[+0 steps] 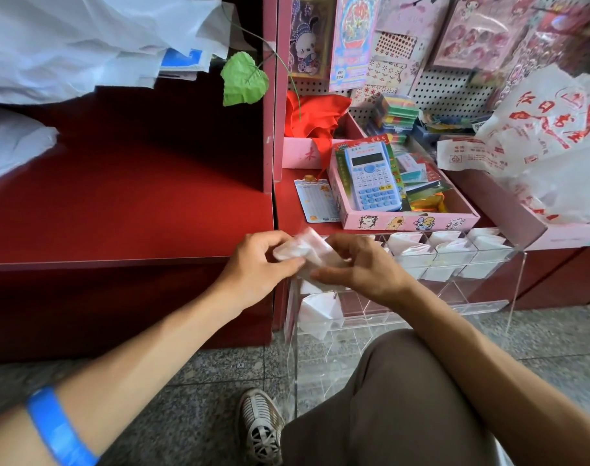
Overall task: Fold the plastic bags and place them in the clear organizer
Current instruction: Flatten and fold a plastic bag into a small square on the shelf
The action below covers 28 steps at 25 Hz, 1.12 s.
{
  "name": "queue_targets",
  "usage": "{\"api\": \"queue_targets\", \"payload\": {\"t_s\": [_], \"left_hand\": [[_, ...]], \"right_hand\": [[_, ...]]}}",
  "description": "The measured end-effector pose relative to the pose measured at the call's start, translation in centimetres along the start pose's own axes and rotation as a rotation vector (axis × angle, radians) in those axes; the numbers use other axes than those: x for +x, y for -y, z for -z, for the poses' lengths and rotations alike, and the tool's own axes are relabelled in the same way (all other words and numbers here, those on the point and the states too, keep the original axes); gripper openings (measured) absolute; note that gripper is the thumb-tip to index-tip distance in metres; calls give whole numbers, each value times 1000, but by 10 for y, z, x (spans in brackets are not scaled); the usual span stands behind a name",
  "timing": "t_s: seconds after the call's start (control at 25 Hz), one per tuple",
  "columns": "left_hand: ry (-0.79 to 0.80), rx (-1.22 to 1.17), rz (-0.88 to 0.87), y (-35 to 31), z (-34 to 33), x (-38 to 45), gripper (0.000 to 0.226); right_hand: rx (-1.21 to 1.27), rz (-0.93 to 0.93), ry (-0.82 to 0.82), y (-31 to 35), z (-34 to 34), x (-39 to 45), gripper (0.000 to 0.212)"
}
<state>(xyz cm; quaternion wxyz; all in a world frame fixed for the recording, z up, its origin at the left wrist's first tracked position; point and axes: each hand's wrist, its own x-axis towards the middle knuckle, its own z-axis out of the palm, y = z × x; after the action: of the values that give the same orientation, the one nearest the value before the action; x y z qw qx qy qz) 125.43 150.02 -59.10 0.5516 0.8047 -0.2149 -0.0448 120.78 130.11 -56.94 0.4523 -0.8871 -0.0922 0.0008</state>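
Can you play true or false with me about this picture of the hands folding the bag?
1. Both hands are holding a small folded plastic bag. True: the left hand and right hand pinch it between them.
2. The clear organizer has no bags in it. False: several of its compartments already hold folded white bags.
3. A blue calculator lies in a pink box. True.
4. The calculator's box sits on the floor. False: it sits on the red shelf, behind the organizer.
5. There is a blue band on the left arm. True.
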Motion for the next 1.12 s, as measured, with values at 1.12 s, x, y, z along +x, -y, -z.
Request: {"api": "queue_targets", "payload": {"t_s": [1.12], "left_hand": [[277, 763, -178, 18, 4, -12, 81]], "right_hand": [[-965, -98, 237, -24, 5, -8, 27]]}}
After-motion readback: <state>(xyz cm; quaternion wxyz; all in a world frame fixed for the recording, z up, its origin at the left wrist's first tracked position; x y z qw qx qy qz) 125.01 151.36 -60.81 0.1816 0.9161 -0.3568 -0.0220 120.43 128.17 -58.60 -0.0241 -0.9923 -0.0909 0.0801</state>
